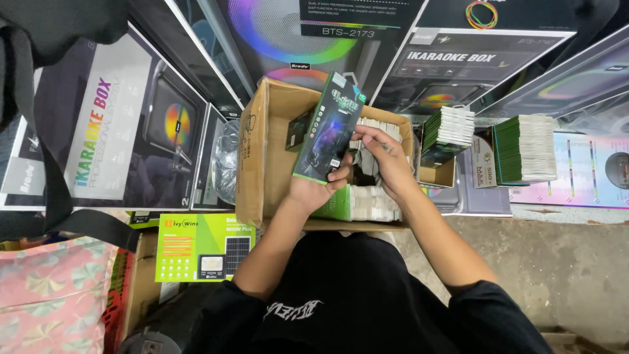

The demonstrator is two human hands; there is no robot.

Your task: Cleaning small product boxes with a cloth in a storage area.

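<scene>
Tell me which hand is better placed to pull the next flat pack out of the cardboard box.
Right, probably. The right hand is free of a full grip, over the packs in the cardboard box, while the left hand grips the green-edged dark product box.

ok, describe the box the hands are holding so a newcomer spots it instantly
Find the open cardboard carton in the middle of the picture, packed with flat retail boxes. Just above it, the left hand holds up one slim dark box with green edges, and the right hand touches its side. It alone is raised clear of the stacks.
</scene>
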